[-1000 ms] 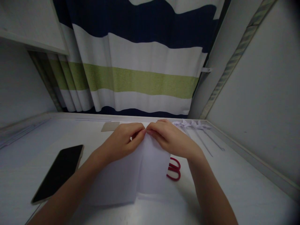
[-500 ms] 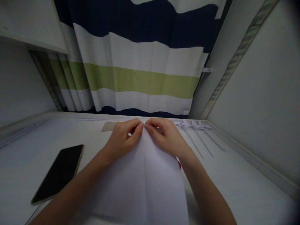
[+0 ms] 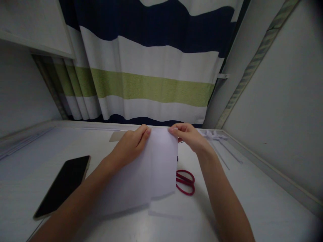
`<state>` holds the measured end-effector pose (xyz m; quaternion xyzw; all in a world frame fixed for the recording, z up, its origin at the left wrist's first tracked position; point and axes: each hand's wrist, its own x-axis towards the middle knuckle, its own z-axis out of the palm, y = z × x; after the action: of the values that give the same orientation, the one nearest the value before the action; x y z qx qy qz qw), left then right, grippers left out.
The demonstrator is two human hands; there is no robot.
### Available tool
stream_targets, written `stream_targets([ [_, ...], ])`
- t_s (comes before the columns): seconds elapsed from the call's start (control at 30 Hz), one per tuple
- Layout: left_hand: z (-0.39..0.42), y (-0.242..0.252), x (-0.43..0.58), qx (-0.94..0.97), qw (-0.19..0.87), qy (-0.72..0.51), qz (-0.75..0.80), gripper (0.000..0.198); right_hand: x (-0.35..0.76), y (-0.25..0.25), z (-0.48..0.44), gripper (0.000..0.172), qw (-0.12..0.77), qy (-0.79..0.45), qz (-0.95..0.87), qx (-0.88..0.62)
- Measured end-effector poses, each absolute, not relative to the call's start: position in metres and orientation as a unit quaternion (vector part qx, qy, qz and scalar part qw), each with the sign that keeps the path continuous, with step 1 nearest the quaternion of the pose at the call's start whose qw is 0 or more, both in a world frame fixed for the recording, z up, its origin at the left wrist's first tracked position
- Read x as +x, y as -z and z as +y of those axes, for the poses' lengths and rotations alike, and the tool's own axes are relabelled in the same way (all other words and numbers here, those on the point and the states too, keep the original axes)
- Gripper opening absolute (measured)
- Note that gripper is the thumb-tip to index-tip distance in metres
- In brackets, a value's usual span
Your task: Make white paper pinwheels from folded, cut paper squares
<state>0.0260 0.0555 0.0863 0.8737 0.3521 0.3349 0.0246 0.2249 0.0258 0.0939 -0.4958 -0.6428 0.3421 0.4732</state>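
A white sheet of paper (image 3: 164,161) hangs upright between my hands, with a vertical crease down it near my left hand. My left hand (image 3: 135,143) is closed and pinches its top edge. At the top right corner, my right hand (image 3: 188,134) grips the paper between thumb and fingers. The sheet's lower edge is uneven and sits a little above the table. Red-handled scissors (image 3: 185,181) lie to the right of the paper, their blades hidden behind it.
On the left of the white table (image 3: 252,201) lies a black phone (image 3: 63,186). White paper flowers on thin stems (image 3: 214,135) rest at the back right. Behind my left hand is a beige card (image 3: 116,136). A striped curtain (image 3: 151,87) hangs beyond the table.
My right hand has moved right, away from my left, to the paper's corner. The paper's lower edge has risen into view, and more of the red scissors shows.
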Motion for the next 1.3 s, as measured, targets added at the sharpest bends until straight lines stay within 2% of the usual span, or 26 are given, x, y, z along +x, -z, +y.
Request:
stream_targets([
  [0.3,0.065,-0.078,0.030,0.836,0.036,-0.384,0.391,0.024,0.204,-0.072,0.051,0.030,0.576,-0.232,-0.610,-0.492],
  [0.67,0.068,-0.075,0.031,0.823,0.040,-0.375,0.424,0.024,0.196,-0.063,0.056,0.030,0.580,-0.150,-0.612,-0.517],
  [1.0,0.069,-0.074,0.030,0.828,0.030,-0.358,0.429,0.028,0.193,-0.061,0.057,0.033,0.541,-0.104,-0.629,-0.548],
  [1.17,0.083,-0.063,0.027,0.871,0.042,-0.275,0.405,0.034,0.207,-0.052,0.063,0.032,0.465,-0.097,-0.658,-0.584],
  [1.3,0.079,-0.041,0.021,0.894,0.063,-0.197,0.397,0.034,0.212,-0.024,0.053,0.029,0.392,-0.095,-0.671,-0.622],
])
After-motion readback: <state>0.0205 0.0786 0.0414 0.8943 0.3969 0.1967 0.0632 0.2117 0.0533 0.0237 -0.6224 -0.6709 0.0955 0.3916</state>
